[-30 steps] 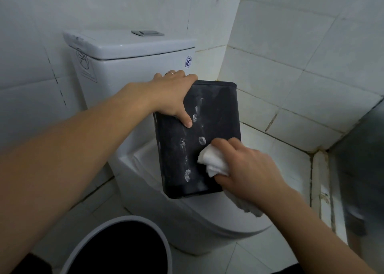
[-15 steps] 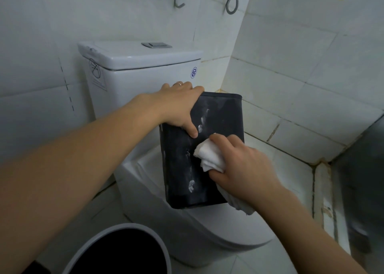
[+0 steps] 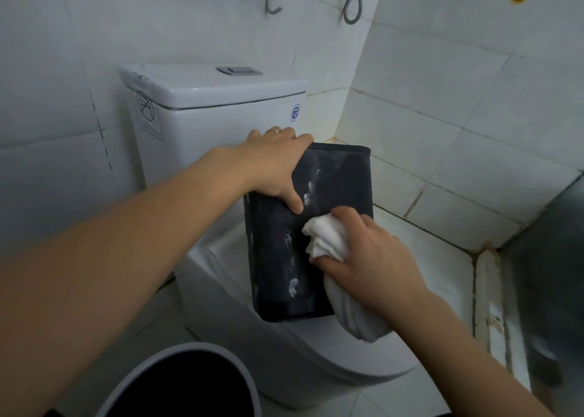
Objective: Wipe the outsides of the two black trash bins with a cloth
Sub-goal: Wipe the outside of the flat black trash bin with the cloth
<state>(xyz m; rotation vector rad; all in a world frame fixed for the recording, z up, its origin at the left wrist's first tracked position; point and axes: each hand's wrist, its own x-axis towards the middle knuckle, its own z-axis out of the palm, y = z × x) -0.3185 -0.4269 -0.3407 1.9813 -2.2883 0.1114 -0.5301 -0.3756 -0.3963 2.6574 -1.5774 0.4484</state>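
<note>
While our left hand [image 3: 271, 166] grips its upper left corner, the rectangular black bin [image 3: 328, 179] stands at frame centre on the closed toilet lid [image 3: 316, 356], long axis running top to bottom, tilted slightly; our right hand [image 3: 369, 258] clutches a bunched white cloth [image 3: 322, 239] against its smeared face.

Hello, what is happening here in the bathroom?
A person is wiping a black rectangular bin that rests on the closed toilet lid. The left hand grips its top edge, and the right hand presses a bunched white cloth against its side. White smears remain there. A second round bin stands on the floor.
</note>
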